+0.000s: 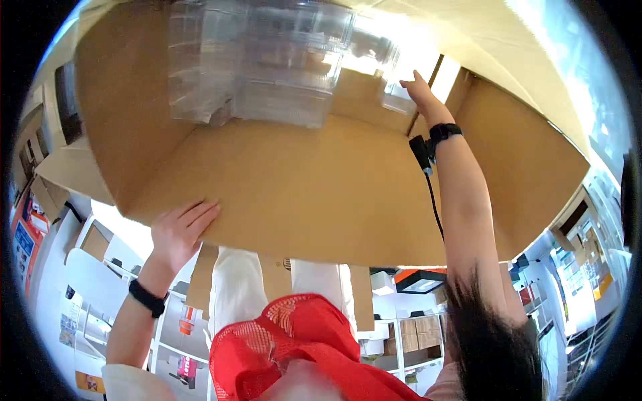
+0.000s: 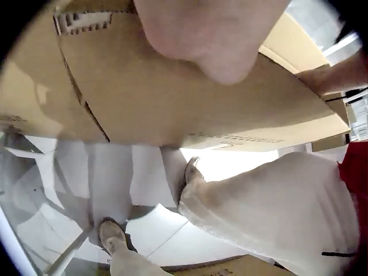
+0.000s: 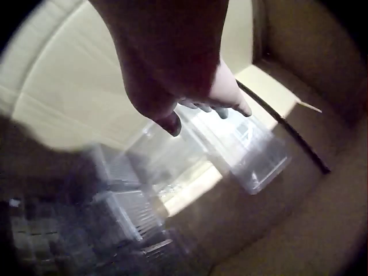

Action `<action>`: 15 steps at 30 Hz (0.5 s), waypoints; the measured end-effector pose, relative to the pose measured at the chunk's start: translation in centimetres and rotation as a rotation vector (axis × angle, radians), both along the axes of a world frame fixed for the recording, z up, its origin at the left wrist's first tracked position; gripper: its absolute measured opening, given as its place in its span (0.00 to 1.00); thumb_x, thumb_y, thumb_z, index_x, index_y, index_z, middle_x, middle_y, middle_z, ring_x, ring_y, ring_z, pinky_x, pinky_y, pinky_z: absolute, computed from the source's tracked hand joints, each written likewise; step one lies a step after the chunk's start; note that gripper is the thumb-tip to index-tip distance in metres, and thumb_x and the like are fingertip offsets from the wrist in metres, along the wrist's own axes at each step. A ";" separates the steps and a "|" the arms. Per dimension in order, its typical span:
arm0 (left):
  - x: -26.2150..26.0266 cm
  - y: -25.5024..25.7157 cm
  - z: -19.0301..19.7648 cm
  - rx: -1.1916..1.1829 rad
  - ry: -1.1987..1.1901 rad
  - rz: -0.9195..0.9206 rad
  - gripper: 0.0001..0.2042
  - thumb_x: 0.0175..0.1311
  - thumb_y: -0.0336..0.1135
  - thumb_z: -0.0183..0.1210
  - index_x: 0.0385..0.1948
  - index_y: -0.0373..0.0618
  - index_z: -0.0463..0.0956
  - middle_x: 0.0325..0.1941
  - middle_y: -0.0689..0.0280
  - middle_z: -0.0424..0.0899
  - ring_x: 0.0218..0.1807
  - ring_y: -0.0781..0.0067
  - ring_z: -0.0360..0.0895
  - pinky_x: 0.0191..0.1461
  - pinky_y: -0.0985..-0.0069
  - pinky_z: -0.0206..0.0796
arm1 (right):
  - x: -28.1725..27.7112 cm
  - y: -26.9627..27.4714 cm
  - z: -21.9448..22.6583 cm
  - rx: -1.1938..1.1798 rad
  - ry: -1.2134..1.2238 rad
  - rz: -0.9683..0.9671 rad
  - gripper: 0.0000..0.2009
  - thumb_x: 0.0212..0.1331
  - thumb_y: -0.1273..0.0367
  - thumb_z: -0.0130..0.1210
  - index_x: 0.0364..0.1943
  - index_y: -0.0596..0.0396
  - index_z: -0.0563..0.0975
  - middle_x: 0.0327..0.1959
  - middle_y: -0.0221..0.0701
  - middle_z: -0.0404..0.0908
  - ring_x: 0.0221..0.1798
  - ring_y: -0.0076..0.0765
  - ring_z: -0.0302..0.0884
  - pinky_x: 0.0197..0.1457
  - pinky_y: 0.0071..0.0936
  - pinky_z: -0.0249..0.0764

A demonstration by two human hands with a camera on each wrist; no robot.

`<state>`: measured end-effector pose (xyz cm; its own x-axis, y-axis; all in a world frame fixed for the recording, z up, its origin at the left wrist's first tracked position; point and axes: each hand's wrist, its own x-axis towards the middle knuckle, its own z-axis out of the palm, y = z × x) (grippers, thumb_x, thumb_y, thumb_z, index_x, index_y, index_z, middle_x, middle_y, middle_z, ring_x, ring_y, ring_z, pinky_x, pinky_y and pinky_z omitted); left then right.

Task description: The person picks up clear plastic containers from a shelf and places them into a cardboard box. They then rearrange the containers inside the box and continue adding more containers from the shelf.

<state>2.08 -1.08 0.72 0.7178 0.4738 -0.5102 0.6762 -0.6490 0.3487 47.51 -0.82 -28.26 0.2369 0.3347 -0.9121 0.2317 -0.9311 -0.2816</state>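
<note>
A large cardboard box (image 1: 287, 194) lies tilted with its opening toward me. My left hand (image 1: 184, 230) holds its near edge, fingers over the inner face and the thumb hidden below. In the left wrist view the heel of this hand (image 2: 215, 43) is against the outer cardboard. Deep in the box at the right, my right hand (image 1: 428, 100) is at a clear plastic container (image 3: 256, 167). In the right wrist view the thumb and fingers of this hand (image 3: 178, 80) span its top end. Stacked clear containers (image 1: 281, 73) fill the far left part of the box.
A cardboard strip (image 3: 293, 138) stands beside the container at the right inner wall. A camera with a cable (image 1: 421, 154) hangs at my right wrist. My legs (image 2: 276, 201) are right below the box, on a pale tiled floor (image 2: 161, 236). White shelves (image 1: 401, 334) stand behind.
</note>
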 end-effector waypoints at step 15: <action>-2.3 1.1 0.0 -0.410 -0.133 0.184 0.18 0.53 0.30 0.52 0.49 0.50 0.73 0.48 0.59 0.77 0.50 0.56 0.73 0.53 0.66 0.65 | -15.5 -4.6 34.0 0.537 0.079 0.280 0.23 0.61 0.65 0.47 0.59 0.58 0.63 0.58 0.46 0.67 0.62 0.46 0.63 0.63 0.31 0.60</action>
